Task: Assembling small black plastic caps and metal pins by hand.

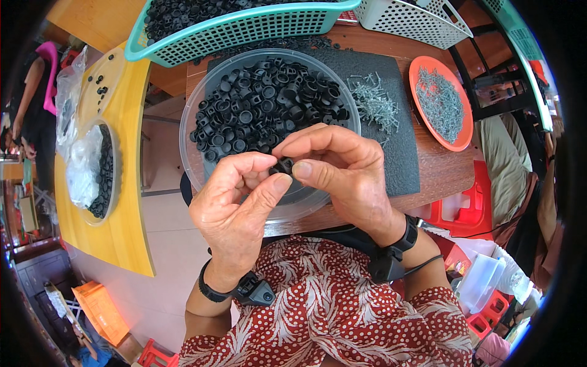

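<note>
Between the fingertips of both my hands is a small black plastic part, partly covered by the fingers. My left hand pinches it from the left with thumb and forefinger. From the right, thumb and fingers of my right hand close on the same part. Both hands are over the near rim of a round clear tub, which holds a heap of black round cap-like parts. Right of the tub, a pile of thin silver screws lies on a dark foam mat.
An orange plate of screws stands at the right. Behind the tub are a teal basket of black parts and a white basket. A yellow table at the left bears another tub with a plastic bag. People are nearby on both sides.
</note>
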A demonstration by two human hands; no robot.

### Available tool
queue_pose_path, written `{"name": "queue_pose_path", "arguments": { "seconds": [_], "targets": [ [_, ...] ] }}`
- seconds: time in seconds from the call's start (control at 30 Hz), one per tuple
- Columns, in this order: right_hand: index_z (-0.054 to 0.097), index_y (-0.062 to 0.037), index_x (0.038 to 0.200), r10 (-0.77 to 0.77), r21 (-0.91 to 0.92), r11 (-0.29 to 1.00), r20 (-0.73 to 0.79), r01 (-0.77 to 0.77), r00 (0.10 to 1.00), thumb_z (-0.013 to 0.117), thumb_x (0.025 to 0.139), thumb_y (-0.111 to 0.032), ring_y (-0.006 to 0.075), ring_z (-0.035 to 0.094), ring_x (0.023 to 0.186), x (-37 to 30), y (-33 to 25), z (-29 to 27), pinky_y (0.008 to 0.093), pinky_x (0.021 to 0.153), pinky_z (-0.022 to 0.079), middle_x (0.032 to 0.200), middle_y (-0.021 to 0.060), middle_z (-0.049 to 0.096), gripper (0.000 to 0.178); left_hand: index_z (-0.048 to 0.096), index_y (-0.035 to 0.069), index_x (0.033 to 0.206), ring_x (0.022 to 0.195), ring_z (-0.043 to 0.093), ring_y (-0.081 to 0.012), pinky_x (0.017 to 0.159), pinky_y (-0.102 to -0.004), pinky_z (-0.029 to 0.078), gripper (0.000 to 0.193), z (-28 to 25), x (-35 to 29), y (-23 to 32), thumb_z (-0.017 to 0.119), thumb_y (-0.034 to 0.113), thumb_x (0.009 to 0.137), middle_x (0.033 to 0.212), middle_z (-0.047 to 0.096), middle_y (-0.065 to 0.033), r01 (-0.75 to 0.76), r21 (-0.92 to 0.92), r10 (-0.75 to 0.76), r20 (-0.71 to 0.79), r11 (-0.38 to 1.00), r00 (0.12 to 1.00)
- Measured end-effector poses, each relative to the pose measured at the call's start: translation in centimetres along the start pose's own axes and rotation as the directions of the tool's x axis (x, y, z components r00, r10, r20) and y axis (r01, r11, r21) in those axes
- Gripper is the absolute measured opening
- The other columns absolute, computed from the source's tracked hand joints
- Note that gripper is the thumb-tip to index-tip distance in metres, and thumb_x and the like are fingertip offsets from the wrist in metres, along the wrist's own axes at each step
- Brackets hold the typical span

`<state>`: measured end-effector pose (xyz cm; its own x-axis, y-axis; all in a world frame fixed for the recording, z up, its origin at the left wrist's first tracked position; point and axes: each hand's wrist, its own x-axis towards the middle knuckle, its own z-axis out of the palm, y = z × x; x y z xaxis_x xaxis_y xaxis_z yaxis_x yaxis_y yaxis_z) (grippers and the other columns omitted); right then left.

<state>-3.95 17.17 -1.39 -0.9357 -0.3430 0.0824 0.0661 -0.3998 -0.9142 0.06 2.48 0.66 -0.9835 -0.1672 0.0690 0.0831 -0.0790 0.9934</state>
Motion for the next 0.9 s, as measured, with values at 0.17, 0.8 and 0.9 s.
{"name": "queue_pose_path", "arguments": {
  "seconds": [0.17,0.8,0.9],
  "targets": [
    [0.063,-0.0001,0.098,0.048,0.02,0.999,-0.007,-0.048,0.999,0.061,0.08,0.004,0.0081,0.057,0.085,0.0,-0.07,0.02,0.0228,0.077,0.048,0.093,0.0038,0.063,0.019,0.059,-0.005,0.094,0.067,0.049,-0.003,0.061,-0.0157,0.042,0.02,-0.01,-0.01,-0.01,0.067,-0.007,0.076,0.076,0.056,0.0006,0.009,-0.029,-0.009,-0.002,1.0,1.0],
    [0.062,0.0024,0.097,0.254,0.299,0.923,-0.003,-0.242,0.967,0.062,0.081,-0.001,0.0109,0.057,0.072,0.4,0.04,-0.35,0.0235,0.064,0.049,0.092,0.0084,0.064,0.017,0.059,-0.005,0.095,0.071,0.056,-0.0061,0.064,-0.0173,0.045,0.021,0.07,0.15,0.55,0.067,-0.006,0.076,0.08,0.061,-0.0041,0.017,-0.02,-0.017,0.015,1.0,1.0],
    [0.062,0.0026,0.098,0.265,0.314,0.915,0.006,-0.253,0.964,0.062,0.081,-0.002,0.0114,0.057,0.071,0.51,0.08,-0.31,0.0233,0.063,0.049,0.092,0.0088,0.063,0.018,0.058,-0.005,0.094,0.072,0.057,-0.0068,0.064,-0.0176,0.046,0.021,0.23,0.23,0.72,0.068,-0.005,0.076,0.081,0.061,-0.0048,0.031,-0.044,-0.03,0.012,0.999,0.999]
  ]
}}
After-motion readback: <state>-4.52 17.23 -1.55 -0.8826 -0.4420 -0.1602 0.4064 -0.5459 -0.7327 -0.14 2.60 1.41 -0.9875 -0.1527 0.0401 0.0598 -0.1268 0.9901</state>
